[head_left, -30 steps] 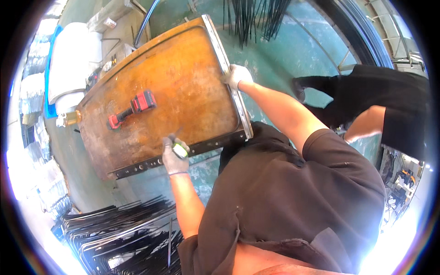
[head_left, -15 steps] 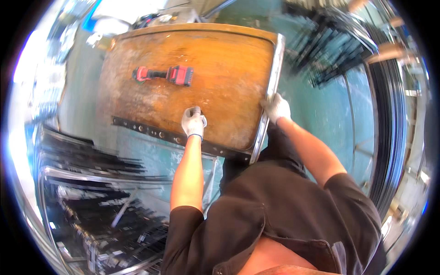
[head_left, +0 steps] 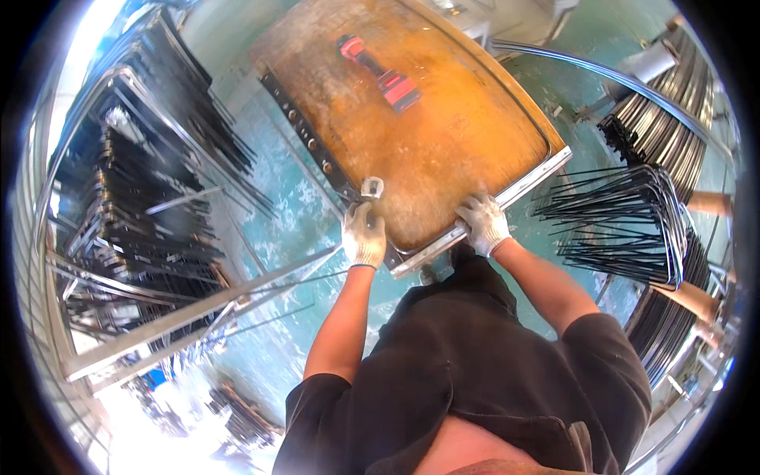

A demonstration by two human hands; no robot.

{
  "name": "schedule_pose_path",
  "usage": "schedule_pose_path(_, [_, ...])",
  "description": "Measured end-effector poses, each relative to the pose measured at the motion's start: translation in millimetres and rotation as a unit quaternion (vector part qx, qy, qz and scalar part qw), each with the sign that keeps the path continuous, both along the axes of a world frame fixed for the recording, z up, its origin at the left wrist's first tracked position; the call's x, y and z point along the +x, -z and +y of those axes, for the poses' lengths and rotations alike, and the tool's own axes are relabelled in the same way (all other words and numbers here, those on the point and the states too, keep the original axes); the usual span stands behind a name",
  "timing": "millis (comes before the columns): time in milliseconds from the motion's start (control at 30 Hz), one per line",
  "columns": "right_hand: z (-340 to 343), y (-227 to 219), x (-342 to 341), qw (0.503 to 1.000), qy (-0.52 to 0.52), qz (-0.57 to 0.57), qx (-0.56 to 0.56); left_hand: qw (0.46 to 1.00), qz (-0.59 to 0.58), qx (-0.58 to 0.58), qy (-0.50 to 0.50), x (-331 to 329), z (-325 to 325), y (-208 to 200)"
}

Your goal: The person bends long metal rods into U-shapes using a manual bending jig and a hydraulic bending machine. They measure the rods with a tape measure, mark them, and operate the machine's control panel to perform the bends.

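Note:
A wooden tabletop [head_left: 443, 150], brown and worn, has a metal strip [head_left: 522, 180] along its near edge and a dark, hole-dotted rail [head_left: 305, 133] down its left side. My gloved left hand [head_left: 364, 236] is closed at the near left corner, on a small silvery loop-shaped piece [head_left: 372, 187] that sticks out past the fingers; its kind is unclear. Across the metal strip rests my gloved right hand [head_left: 481, 220], fingers apart on the wood. A red and black cordless power tool [head_left: 380, 73] lies farther up the tabletop, apart from both hands.
Racks of dark thin metal frames [head_left: 131, 206] stand on the left, with a pale metal bar [head_left: 206, 313] nearer me. To the right hang bent black rods [head_left: 625, 222] and bundled metal strips [head_left: 661, 119]. A long curved metal tube [head_left: 609, 75] reaches past the tabletop's far right.
The view has turned, so the tabletop now slants. My left hand has moved toward the near left corner with the loop-shaped piece; my right hand has shifted along the metal-edged side.

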State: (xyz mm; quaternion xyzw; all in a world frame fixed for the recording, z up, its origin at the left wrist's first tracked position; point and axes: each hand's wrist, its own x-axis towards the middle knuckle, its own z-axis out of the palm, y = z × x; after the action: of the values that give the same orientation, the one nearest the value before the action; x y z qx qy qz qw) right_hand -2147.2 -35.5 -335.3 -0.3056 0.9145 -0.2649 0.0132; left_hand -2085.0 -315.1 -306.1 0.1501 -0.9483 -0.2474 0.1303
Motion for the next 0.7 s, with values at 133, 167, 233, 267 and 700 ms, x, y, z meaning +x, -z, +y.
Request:
schedule_pose_path(133, [4, 4, -4, 0.999, -0.003, 0.0, 0.034, 0.983, -0.071, 0.144, -0.084, 63, -10, 13])
schedule_pose_path(167, [6, 12, -5, 1.0, 0.0, 0.004, 0.026, 0.982, -0.046, 0.159, -0.087, 75, -7, 21])
schedule_pose_path(233, [1, 11, -3, 0.998, -0.001, -0.003, 0.063, 0.979, 0.012, 0.184, -0.084, 89, -9, 40])
schedule_pose_path(267, [2, 11, -8, 0.996, 0.002, 0.002, 0.086, 0.97, 0.013, 0.212, -0.119, 90, -3, 46])
schedule_pose_path(700, [-20, -24, 10, 0.975, -0.178, 0.024, 0.132, 0.901, -0.18, 0.235, -0.318, 194, 61, 19])
